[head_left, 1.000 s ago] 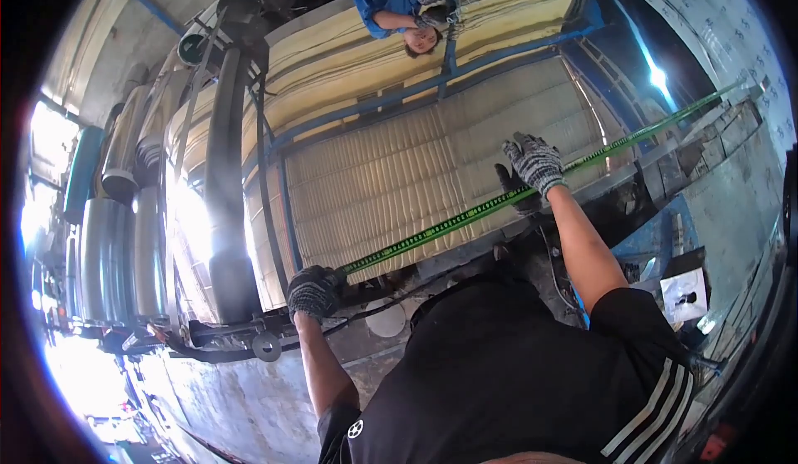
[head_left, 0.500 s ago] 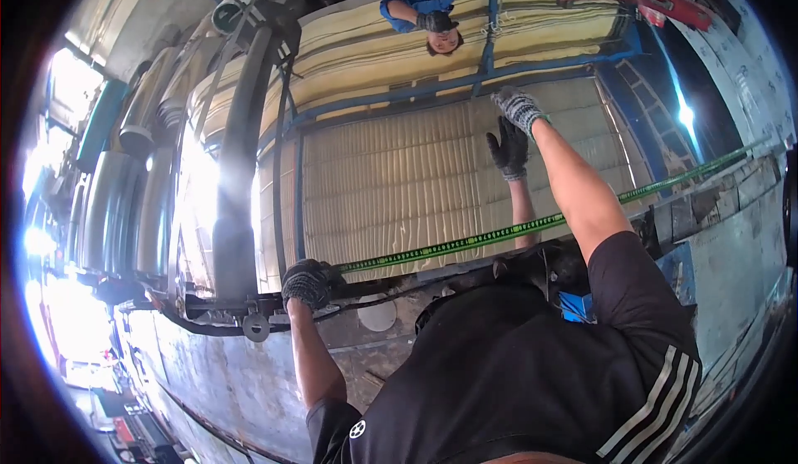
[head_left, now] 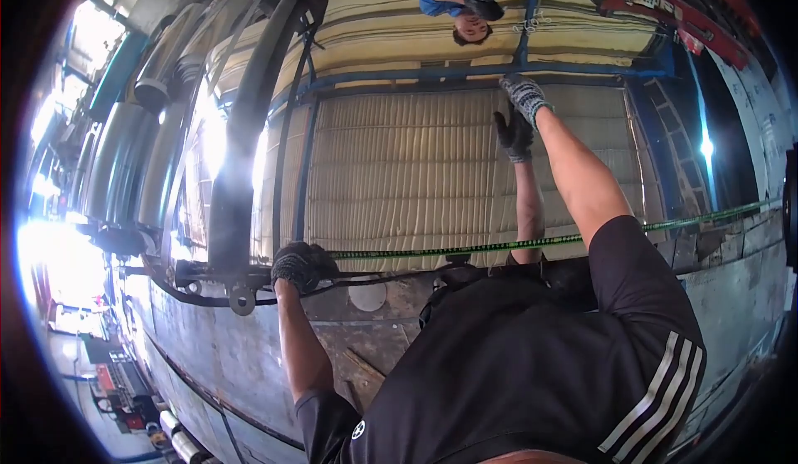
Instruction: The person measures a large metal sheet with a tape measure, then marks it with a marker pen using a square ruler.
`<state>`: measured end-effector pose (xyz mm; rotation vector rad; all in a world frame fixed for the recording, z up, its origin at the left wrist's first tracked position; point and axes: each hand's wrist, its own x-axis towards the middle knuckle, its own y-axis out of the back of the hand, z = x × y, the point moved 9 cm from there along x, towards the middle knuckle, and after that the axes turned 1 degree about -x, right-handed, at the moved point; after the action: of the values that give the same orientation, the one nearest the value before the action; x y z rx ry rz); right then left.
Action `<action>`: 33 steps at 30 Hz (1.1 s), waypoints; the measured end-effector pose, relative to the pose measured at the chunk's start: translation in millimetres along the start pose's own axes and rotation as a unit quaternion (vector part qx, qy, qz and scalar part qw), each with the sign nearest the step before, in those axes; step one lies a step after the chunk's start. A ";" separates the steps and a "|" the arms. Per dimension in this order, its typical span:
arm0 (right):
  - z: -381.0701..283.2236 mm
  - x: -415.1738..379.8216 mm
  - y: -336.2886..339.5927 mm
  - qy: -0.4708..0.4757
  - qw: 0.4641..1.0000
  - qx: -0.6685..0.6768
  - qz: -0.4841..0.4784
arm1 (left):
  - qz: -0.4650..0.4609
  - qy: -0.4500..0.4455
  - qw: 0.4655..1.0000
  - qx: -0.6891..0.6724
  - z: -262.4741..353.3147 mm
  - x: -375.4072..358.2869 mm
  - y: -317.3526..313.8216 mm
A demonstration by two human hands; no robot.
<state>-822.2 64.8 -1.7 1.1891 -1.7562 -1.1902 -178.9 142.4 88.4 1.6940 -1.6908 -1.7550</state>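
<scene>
Seemingly you are measuring across the pleated panel (head_left: pixel 399 173): the green tape measure (head_left: pixel 465 248) lies stretched along its near edge. Your left hand (head_left: pixel 301 265) is clenched round the tape's left end. Your right hand (head_left: pixel 524 94) touches the far blue frame (head_left: pixel 399 75); whether it grips, I cannot tell. The next move calls for keeping the tape taut
</scene>
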 end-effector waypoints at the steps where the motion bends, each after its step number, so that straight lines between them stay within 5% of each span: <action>1: 0.6 0.9 -0.8 0.006 1.000 -0.001 -0.004 | -0.003 0.004 1.000 -0.006 0.7 -2.3 -1.2; 3: 30.6 -2.5 -15.9 -0.151 0.980 0.101 -0.075 | 0.032 -0.087 0.995 0.022 17.8 -5.0 7.6; 5: 33.8 3.4 -17.6 -0.094 0.991 0.064 -0.065 | 0.011 -0.060 0.998 0.032 10.8 0.6 -0.1; 11: 71.9 10.0 -42.0 -0.136 0.954 0.267 0.001 | -0.009 -0.033 0.999 -0.020 3.6 10.6 -7.5; 13: 37.5 -19.9 7.2 -0.099 0.979 0.166 0.059 | 0.010 0.093 0.968 -0.232 -25.5 15.2 -25.2; 14: 46.1 -12.5 -0.4 -0.100 0.979 0.167 0.059 | 0.010 0.093 0.968 -0.231 -35.1 20.6 -45.7; 16: 59.9 5.3 -20.2 -0.055 0.991 0.105 0.065 | 0.189 -0.029 0.975 -0.115 -31.5 19.4 -35.7; 23: 73.5 1.8 -30.3 -0.097 0.973 0.202 0.052 | 0.091 -0.099 0.990 -0.038 23.0 -6.9 34.9; 25: 56.9 0.3 -13.5 0.002 0.985 0.114 0.132 | -0.010 0.020 0.997 -0.072 10.5 -3.5 29.2; 28: 56.5 4.2 -13.8 -0.033 0.986 0.125 0.106 | 0.042 -0.056 0.996 -0.063 11.6 0.8 15.3; 31: 64.3 13.4 -23.0 -0.130 0.983 0.117 0.047 | 0.032 -0.042 0.997 -0.057 8.6 5.6 9.7; 33: 28.9 -1.3 15.2 -0.124 0.979 0.131 0.091 | 0.010 -0.040 0.998 -0.040 20.5 -5.0 31.2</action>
<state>-852.2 77.1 2.7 1.0301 -2.2132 -1.0569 -209.9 147.2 109.2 1.5882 -1.6397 -1.8780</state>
